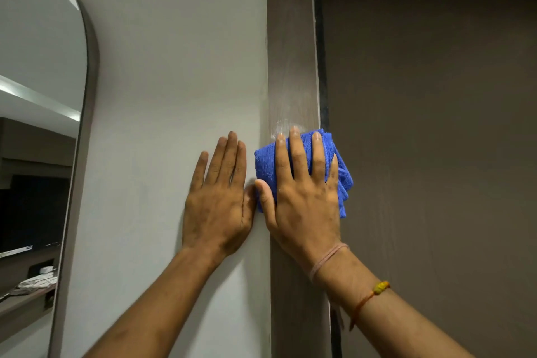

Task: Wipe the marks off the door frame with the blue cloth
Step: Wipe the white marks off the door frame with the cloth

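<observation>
The blue cloth (334, 166) is folded up and pressed flat on the brown door frame (292, 38), about halfway up the picture. The right hand (302, 197) lies on top of it with its fingers spread out, pushing it against the wood. A bit of the cloth sticks out past the right side of the hand. Just above the fingertips, the frame has a shiny, smeary patch (286, 113). The left hand (218, 203) is flat and open on the white wall (174, 67), just left of the frame, holding nothing. The two thumbs touch. A tall mirror (40, 125) with a round top stands far left. The brown door (436, 154) is on the right.
</observation>
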`<state>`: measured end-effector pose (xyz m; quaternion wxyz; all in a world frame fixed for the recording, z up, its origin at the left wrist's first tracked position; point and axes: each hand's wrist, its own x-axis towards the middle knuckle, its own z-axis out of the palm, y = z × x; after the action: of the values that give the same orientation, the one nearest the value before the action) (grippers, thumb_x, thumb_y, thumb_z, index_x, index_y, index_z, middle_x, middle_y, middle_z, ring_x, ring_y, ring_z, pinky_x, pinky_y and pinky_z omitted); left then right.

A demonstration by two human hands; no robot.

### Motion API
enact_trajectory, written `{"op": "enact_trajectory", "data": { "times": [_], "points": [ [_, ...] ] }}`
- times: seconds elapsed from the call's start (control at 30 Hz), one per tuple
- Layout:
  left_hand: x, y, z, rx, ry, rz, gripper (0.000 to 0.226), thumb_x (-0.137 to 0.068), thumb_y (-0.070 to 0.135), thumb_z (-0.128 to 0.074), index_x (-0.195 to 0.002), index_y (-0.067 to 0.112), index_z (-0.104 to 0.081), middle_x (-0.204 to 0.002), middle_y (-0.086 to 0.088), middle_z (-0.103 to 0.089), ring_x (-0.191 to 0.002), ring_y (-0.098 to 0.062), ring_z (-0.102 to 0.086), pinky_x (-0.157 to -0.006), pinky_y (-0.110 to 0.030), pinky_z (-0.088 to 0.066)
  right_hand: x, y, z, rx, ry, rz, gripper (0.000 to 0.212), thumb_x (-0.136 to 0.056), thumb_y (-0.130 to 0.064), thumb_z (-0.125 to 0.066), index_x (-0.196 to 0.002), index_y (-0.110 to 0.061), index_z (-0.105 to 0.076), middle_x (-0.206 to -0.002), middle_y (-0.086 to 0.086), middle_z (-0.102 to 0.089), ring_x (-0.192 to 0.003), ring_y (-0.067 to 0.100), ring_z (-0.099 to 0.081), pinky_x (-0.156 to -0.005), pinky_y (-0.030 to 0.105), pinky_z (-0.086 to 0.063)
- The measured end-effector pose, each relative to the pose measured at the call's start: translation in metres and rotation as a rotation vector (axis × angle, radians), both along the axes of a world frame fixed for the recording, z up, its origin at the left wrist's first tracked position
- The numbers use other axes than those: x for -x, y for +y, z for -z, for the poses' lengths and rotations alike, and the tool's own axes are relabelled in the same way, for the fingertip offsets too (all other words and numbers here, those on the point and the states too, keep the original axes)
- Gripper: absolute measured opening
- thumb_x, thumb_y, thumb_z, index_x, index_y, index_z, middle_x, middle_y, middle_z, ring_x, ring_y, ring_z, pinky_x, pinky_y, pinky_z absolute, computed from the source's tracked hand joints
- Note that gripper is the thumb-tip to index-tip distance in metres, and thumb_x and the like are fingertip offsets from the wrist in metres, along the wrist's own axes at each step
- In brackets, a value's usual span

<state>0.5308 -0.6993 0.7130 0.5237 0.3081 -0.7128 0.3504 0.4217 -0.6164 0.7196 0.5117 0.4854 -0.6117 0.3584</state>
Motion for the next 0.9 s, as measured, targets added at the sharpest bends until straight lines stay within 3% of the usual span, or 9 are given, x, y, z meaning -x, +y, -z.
{"op": "enact_trajectory", "data": {
  "times": [0.17, 0.3, 0.5, 0.7, 0.8, 0.9],
  "points": [
    [-0.001, -0.001, 0.000, -0.002, -0.005, -0.015, 0.064, -0.093, 0.039, -0.012, -0.148, 0.009, 0.001, -0.158, -0.011, 0.001, -0.146, -0.024, 0.003, -0.120, -0.043, -0.005, 0.001, -0.001, -0.037, 0.011, 0.004, -0.047, 0.069, -0.094, -0.055, -0.028, -0.147, -0.014, -0.012, -0.159, 0.012, -0.012, -0.145, 0.037, -0.002, -0.115, 0.059, -0.008],
    [0.000, -0.002, 0.001, 0.006, -0.006, -0.003, 0.064, -0.093, 0.039, -0.012, -0.148, 0.009, 0.001, -0.158, -0.011, 0.002, -0.146, -0.024, 0.003, -0.120, -0.043, -0.004, -0.001, -0.005, -0.029, 0.054, -0.033, -0.067, 0.069, -0.094, -0.054, -0.026, -0.148, -0.015, -0.010, -0.160, 0.010, -0.009, -0.146, 0.035, 0.000, -0.116, 0.056, -0.002],
    [-0.002, -0.002, -0.001, -0.014, 0.099, 0.054, 0.064, -0.092, 0.037, -0.013, -0.148, 0.011, 0.001, -0.159, -0.008, 0.003, -0.146, -0.019, 0.006, -0.120, -0.039, 0.001, -0.002, -0.001, 0.012, 0.041, -0.033, -0.031, 0.069, -0.093, -0.055, -0.024, -0.147, -0.013, -0.018, -0.157, 0.012, -0.020, -0.145, 0.037, -0.012, -0.114, 0.058, -0.013],
    [0.000, -0.001, -0.001, -0.021, 0.111, 0.036, 0.063, -0.091, 0.034, -0.013, -0.147, 0.011, 0.002, -0.158, -0.009, 0.002, -0.146, -0.021, 0.004, -0.120, -0.039, 0.001, 0.000, -0.005, -0.059, 0.061, -0.003, -0.079, 0.068, -0.093, -0.053, -0.030, -0.147, -0.015, -0.014, -0.158, 0.011, -0.015, -0.145, 0.036, -0.003, -0.115, 0.059, -0.005],
    [-0.003, 0.000, -0.002, -0.026, 0.104, 0.063, 0.063, -0.090, 0.036, -0.010, -0.146, 0.012, 0.008, -0.158, -0.007, 0.008, -0.146, -0.019, 0.009, -0.120, -0.037, 0.004, -0.001, -0.008, -0.060, 0.104, -0.016, -0.072, 0.067, -0.094, -0.052, -0.029, -0.148, -0.015, -0.013, -0.159, 0.010, -0.013, -0.146, 0.035, -0.003, -0.116, 0.057, -0.004],
    [-0.005, 0.003, -0.020, 0.016, 0.167, 0.164, 0.065, -0.091, 0.031, -0.020, -0.147, 0.009, 0.003, -0.155, -0.006, 0.011, -0.146, -0.018, 0.006, -0.120, -0.037, 0.000, -0.001, -0.010, -0.049, 0.136, -0.028, -0.079, 0.067, -0.095, -0.051, -0.029, -0.148, -0.013, -0.013, -0.159, 0.010, -0.013, -0.146, 0.035, -0.003, -0.116, 0.056, -0.004]
  ]
}}
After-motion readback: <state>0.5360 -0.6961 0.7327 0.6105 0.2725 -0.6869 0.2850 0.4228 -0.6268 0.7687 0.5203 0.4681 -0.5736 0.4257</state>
